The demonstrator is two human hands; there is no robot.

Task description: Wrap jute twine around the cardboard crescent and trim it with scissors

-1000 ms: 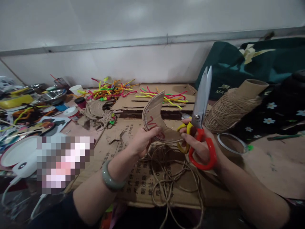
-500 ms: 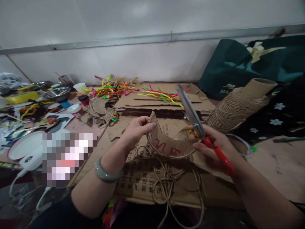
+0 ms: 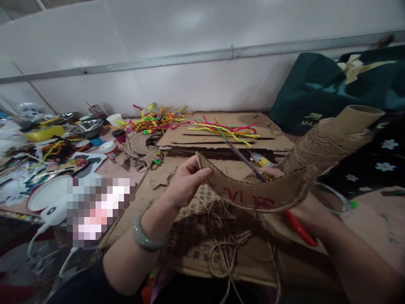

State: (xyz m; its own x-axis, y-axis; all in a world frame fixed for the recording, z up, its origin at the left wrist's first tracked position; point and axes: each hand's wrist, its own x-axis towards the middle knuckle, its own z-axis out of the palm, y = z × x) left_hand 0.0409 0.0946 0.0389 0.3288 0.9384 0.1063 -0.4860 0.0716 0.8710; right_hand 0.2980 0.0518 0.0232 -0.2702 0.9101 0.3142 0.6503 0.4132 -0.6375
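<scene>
A crescent-shaped piece of cardboard [image 3: 253,194] with red writing hangs in the air, twine running along its outer edge. My left hand [image 3: 188,181] pinches its left tip between thumb and fingers. Behind its right half is my right hand [image 3: 308,217], closed on a pair of scissors [image 3: 300,230]. The red handle shows below the cardboard and the blades point away to the upper left. The crescent hides most of my right fingers. Loose twine [image 3: 228,245] trails in loops beneath it, over a printed cardboard sheet [image 3: 155,211].
A big twine spool [image 3: 329,143] leans at the right, before a green bag [image 3: 300,93]. A small bottle [image 3: 261,160] lies behind the crescent. Coloured pipe cleaners [image 3: 158,118] are heaped at the back. Further left are a twine-covered star [image 3: 150,158], bowls and a white device [image 3: 60,207].
The crescent has turned and its right end has risen, now covering my right fingers and part of the scissors. The blades tilt further left. The whole view has shifted slightly.
</scene>
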